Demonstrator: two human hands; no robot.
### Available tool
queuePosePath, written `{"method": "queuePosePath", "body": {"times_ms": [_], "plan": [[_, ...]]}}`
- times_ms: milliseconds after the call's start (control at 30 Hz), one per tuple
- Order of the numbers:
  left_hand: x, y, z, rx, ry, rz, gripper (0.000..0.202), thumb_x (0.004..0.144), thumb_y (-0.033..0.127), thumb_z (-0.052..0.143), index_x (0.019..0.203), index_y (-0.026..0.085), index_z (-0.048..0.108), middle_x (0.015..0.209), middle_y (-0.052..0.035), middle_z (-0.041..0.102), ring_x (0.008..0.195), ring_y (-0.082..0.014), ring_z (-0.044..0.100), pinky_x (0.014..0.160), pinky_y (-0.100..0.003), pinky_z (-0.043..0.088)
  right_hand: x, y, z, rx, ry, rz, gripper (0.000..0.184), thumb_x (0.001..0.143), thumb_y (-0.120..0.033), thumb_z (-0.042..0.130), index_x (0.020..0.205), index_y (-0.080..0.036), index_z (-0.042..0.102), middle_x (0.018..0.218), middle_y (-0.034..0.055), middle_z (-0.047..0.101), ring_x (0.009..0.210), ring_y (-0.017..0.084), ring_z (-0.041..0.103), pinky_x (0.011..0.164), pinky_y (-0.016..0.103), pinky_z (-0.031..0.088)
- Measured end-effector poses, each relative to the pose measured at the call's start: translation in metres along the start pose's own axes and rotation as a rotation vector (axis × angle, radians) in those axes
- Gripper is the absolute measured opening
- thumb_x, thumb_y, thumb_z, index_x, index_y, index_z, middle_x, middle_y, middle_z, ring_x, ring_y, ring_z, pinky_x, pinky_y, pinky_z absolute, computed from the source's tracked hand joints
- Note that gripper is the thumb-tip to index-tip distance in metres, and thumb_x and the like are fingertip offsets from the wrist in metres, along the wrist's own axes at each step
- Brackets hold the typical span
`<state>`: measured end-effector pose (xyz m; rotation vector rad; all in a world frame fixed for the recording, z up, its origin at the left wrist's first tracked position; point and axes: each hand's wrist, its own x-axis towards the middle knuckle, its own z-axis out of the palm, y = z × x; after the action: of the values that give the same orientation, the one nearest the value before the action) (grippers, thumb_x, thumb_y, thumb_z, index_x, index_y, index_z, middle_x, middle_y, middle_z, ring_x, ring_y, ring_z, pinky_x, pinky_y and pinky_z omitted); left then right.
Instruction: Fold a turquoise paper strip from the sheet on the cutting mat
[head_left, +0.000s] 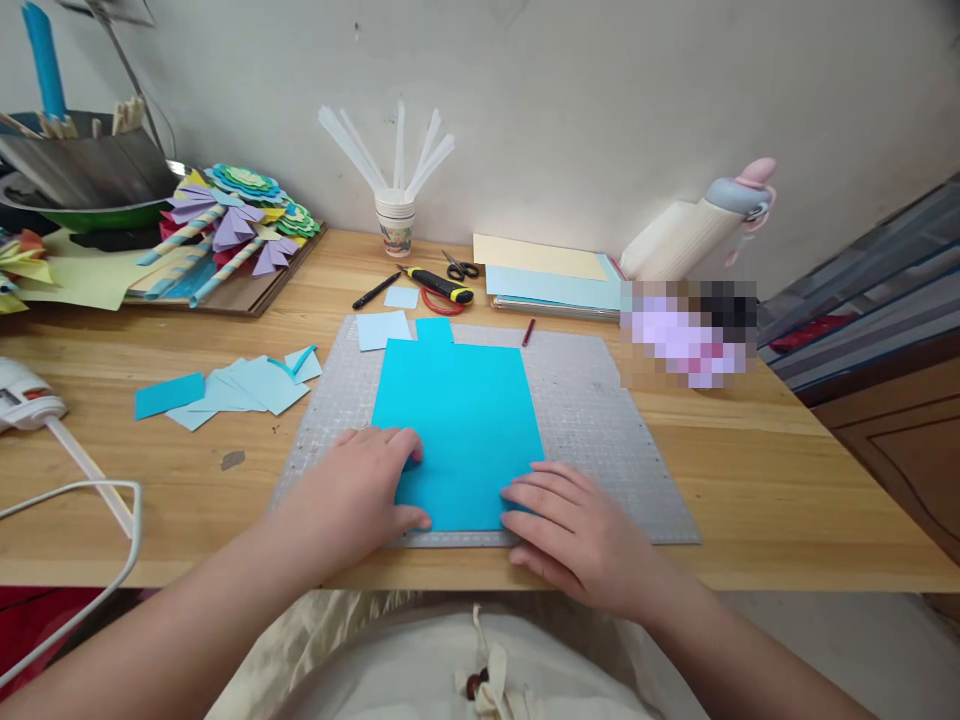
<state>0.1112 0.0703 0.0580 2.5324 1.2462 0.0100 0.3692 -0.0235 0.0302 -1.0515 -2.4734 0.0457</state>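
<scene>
A bright blue sheet of paper (461, 430) lies flat on a grey cutting mat (607, 440) in front of me. My left hand (367, 480) rests at its lower left edge, fingers bent and thumb apart, touching the paper. At the lower right corner, my right hand (577, 530) lies with fingers stretched out, their tips on the sheet. Neither hand grasps anything that I can see. Above the sheet are a small blue paper piece (435, 330), partly covered, and a pale blue paper square (383, 331). A dark red stick-like object (529, 332) lies on the mat.
Behind the mat are a pen (376, 290), a utility knife (439, 284), scissors (460, 266) and a paper stack (555, 285). A cup of white sticks (395, 225) stands by the wall. Paper pieces (247, 388) and a glue gun (30, 395) lie left; a bottle (697, 235) leans right.
</scene>
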Motion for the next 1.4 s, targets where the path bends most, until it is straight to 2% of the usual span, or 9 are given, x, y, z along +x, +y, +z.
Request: {"method": "queuePosePath", "body": {"times_ms": [267, 400, 667, 767, 867, 1067, 1267, 1300, 1400], "plan": [[0.005, 0.02, -0.036, -0.151, -0.167, 0.262, 0.016, 0.086, 0.032, 0.059, 0.071, 0.024, 0.057, 0.072, 0.0052, 0.063, 0.063, -0.0126, 0.057, 0.052, -0.023, 0.039, -0.031, 0.001, -0.01, -0.029, 0.696, 0.435, 0.021, 0.087, -0.009, 0.053, 0.1, -0.021, 0.064, 0.104, 0.0099, 0.066, 0.099, 0.025, 0.062, 0.094, 0.052, 0.046], [-0.002, 0.02, -0.061, -0.392, 0.144, 0.232, 0.024, 0.09, 0.039, 0.053, 0.073, 0.022, 0.055, 0.06, 0.0047, 0.05, 0.053, -0.0099, 0.047, 0.046, -0.022, 0.038, -0.037, 0.006, -0.01, -0.034, 0.984, 0.643, 0.012, 0.088, -0.016, 0.054, 0.09, -0.02, 0.065, 0.101, 0.0106, 0.064, 0.096, 0.027, 0.061, 0.086, 0.049, 0.047], [-0.01, 0.003, -0.029, -1.241, 1.245, -0.288, 0.009, 0.09, 0.035, 0.057, 0.088, 0.027, 0.057, 0.081, 0.0108, 0.063, 0.077, -0.0082, 0.056, 0.072, -0.027, 0.049, -0.012, -0.008, -0.011, 0.017, 0.674, 0.441, 0.024, 0.086, -0.01, 0.053, 0.105, -0.02, 0.06, 0.111, 0.0117, 0.059, 0.105, 0.024, 0.058, 0.089, 0.042, 0.049], [-0.015, 0.025, 0.003, -1.45, 1.042, -0.409, 0.013, 0.085, 0.039, 0.063, 0.093, 0.029, 0.059, 0.099, 0.0059, 0.07, 0.096, -0.0137, 0.062, 0.076, -0.027, 0.053, 0.009, -0.025, -0.003, -0.053, 0.55, 0.282, 0.041, 0.083, -0.009, 0.058, 0.122, -0.021, 0.054, 0.126, 0.0143, 0.055, 0.119, 0.027, 0.053, 0.1, 0.048, 0.043], [-0.021, 0.055, 0.03, -1.538, 0.831, -0.464, 0.02, 0.078, 0.041, 0.069, 0.086, 0.025, 0.059, 0.088, 0.0012, 0.072, 0.082, -0.0172, 0.068, 0.064, -0.029, 0.056, 0.025, -0.039, 0.011, -0.214, 0.442, 0.201, 0.051, 0.085, -0.009, 0.058, 0.13, -0.032, 0.052, 0.135, 0.007, 0.056, 0.134, 0.026, 0.043, 0.114, 0.056, 0.022], [-0.023, 0.085, 0.04, -1.93, 0.358, -0.47, 0.032, 0.079, 0.044, 0.069, 0.102, 0.025, 0.059, 0.108, -0.0037, 0.069, 0.093, -0.0185, 0.067, 0.072, -0.03, 0.056, 0.036, -0.031, 0.024, -0.246, 0.211, 0.269, 0.053, 0.095, -0.015, 0.044, 0.145, -0.03, 0.04, 0.148, 0.0028, 0.047, 0.139, 0.02, 0.037, 0.119, 0.05, 0.002], [-0.043, 0.064, 0.042, -1.512, -0.079, -0.178, 0.023, 0.08, 0.039, 0.066, 0.089, 0.02, 0.059, 0.089, -0.006, 0.065, 0.077, -0.0164, 0.064, 0.065, -0.029, 0.054, 0.016, -0.004, 0.015, -0.065, -0.128, 0.273, 0.062, 0.093, -0.011, 0.041, 0.151, -0.027, 0.028, 0.156, 0.005, 0.031, 0.143, 0.023, 0.03, 0.115, 0.057, 0.013], [-0.048, 0.056, 0.044, -1.35, -0.017, -0.131, 0.019, 0.082, 0.037, 0.064, 0.086, 0.021, 0.057, 0.083, -0.0042, 0.063, 0.07, -0.0149, 0.062, 0.06, -0.027, 0.052, 0.011, 0.0, 0.012, -0.036, -0.187, 0.258, 0.064, 0.092, -0.01, 0.042, 0.152, -0.028, 0.026, 0.157, 0.0049, 0.03, 0.144, 0.023, 0.03, 0.115, 0.056, 0.016], [-0.058, 0.026, 0.045, -0.586, 0.641, -0.014, 0.013, 0.083, 0.021, 0.064, 0.092, 0.024, 0.055, 0.085, -0.0026, 0.059, 0.077, -0.0157, 0.06, 0.068, -0.029, 0.05, 0.001, 0.006, 0.006, 0.022, -0.29, 0.2, 0.065, 0.092, -0.013, 0.045, 0.152, -0.028, 0.026, 0.157, 0.0037, 0.03, 0.144, 0.021, 0.03, 0.116, 0.051, 0.02]]}}
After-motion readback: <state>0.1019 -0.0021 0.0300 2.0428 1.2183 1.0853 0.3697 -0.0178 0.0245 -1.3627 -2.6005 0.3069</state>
